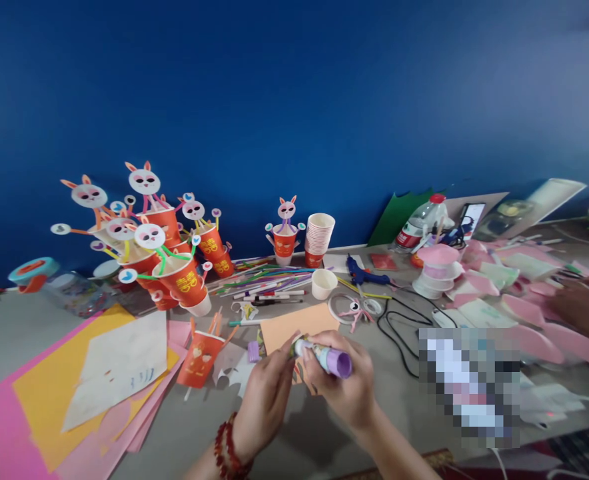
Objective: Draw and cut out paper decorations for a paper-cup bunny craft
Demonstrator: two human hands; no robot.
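My right hand (347, 380) is wrapped round a glue stick (322, 355) with a purple base, which it holds tilted. Closed in a pinch at the other end of the stick is my left hand (267, 387), with red bead bracelets on the wrist. What its fingertips hold is too small and hidden to name. Beneath both hands lies a sheet of light orange paper (294, 328), its near edge cut. A purple cap (253, 351) stands left of the paper. Farther left, a red paper cup (201, 359) with orange strips leans beside white paper scraps (242, 367).
Several red cups with rabbit heads (187, 280) stand back left, above coloured sheets (39, 393). A cup stack (319, 237), a blue glue gun (367, 273), black cable (399, 340) and a bottle (419, 227) lie beyond. Another person's hand (582, 303) is among pink pieces at right.
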